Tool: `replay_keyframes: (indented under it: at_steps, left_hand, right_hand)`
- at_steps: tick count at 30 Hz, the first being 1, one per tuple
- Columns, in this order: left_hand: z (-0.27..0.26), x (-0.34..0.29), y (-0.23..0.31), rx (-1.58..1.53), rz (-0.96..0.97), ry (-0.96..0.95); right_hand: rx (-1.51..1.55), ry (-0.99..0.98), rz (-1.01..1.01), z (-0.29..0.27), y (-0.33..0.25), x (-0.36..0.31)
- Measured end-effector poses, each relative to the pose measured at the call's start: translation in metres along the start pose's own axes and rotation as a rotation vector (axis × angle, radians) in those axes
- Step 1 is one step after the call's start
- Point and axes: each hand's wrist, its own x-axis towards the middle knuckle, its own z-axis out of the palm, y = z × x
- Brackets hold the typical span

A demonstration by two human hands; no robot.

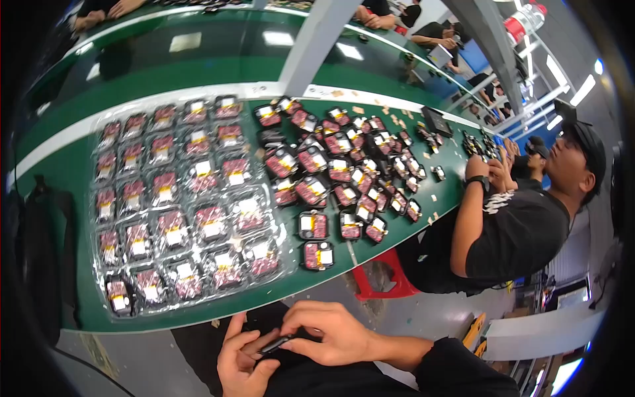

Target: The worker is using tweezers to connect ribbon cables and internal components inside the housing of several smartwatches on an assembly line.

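Below the table's near edge, a small flat black piece (273, 345) is held nearly edge-on, so its exact kind does not show. My left hand (239, 362) has its fingers and thumb round its left side. With thumb and fingertips, my right hand (334, 335) pinches its right end. On the green table in front lies a clear plastic tray (286, 246) with rows of pockets, holding many small black devices with pink, white and yellow labels (165, 187). Closest to my right hand on the table is a loose labelled device (318, 255).
A pile of similar devices (340, 145) spreads right of the tray. Behind it stands a black box (436, 122), near a grey post (311, 49). A person in black (522, 231) works at the right, beside a red stool (385, 274). Dark cloth (46, 258) hangs at left.
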Motion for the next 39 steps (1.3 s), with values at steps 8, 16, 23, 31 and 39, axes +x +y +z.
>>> replay_keyframes:
  at_steps: [8, 16, 23, 31, 39]
  left_hand:
    - [-0.006, 0.004, -0.016, 0.164, -0.081, -0.091]
    - [-0.013, 0.003, -0.022, 0.287, -0.248, -0.099]
    - [-0.021, 0.004, -0.027, 0.235, -0.233, -0.106]
    - [-0.025, 0.002, -0.035, 0.302, -0.253, -0.138]
    - [-0.018, 0.006, -0.034, 0.357, -0.259, -0.148]
  right_hand:
    - [-0.576, 0.87, -0.012, -0.119, -0.02, 0.03]
    - [-0.76, 0.997, -0.125, -0.182, 0.019, 0.057]
    - [-1.087, 1.271, 0.387, -0.29, 0.089, 0.024]
    - [-0.858, 1.002, 0.488, -0.285, 0.088, 0.013]
    - [-0.75, 1.016, 0.278, -0.317, 0.097, 0.027]
